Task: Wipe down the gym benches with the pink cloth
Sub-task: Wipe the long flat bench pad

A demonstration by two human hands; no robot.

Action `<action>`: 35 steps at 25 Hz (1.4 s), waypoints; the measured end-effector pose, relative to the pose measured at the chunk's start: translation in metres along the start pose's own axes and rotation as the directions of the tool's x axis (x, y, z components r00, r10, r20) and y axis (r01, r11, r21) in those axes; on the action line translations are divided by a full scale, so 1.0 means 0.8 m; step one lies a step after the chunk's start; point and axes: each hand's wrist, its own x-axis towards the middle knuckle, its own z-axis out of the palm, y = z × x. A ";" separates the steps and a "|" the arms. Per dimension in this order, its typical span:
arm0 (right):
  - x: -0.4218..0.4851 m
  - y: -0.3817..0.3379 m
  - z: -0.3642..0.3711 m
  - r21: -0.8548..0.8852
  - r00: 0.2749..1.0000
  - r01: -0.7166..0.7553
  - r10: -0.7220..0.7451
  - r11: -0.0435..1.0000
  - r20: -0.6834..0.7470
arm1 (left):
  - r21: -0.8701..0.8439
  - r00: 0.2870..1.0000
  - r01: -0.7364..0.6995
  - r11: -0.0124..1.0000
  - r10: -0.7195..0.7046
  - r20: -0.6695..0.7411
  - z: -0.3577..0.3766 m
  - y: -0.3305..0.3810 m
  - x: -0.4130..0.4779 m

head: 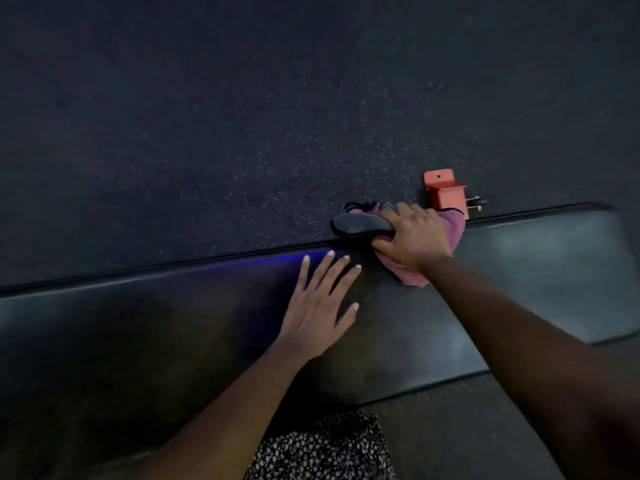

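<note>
Stroke along far edge of long black padded table (540, 268). Clenched right grip (414, 239) round crumpled pink cloth (453, 226) there, pressing down to scrub the rim. Rested left grip (318, 306), released and flat, on padding just beside, probably as brace. Could not tell whether dark grey flap (360, 226) belonged to cloth; saw orange metal bracket (446, 194) only partly behind it.
</note>
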 end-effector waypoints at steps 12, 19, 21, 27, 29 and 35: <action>0.012 0.188 0.000 -0.047 0.991 -0.128 0.129 0.991 0.017 | 0.249 0.995 -0.090 0.964 0.078 0.056 0.077 0.114 0.087; 0.020 0.181 0.013 0.109 0.990 0.142 -0.143 0.984 0.000 | 0.228 1.000 -0.015 0.974 0.016 -0.005 0.072 0.131 0.087; 0.020 0.219 0.011 0.175 0.991 0.134 -0.137 0.975 0.007 | 0.175 0.996 0.068 0.982 -0.056 -0.070 0.073 0.164 0.107; 0.011 0.370 0.019 0.154 1.000 0.027 -0.026 0.988 -0.011 | 0.122 0.997 -0.052 0.991 0.059 -0.054 0.121 0.306 0.242; 0.010 0.413 0.018 0.143 1.000 -0.012 0.015 0.990 -0.023 | 0.146 0.983 -0.173 0.974 0.179 -0.029 0.139 0.348 0.279; 0.002 0.524 0.024 0.182 0.987 -0.159 0.162 0.970 -0.001 | 0.248 0.950 -0.313 0.917 0.307 0.064 0.185 0.442 0.306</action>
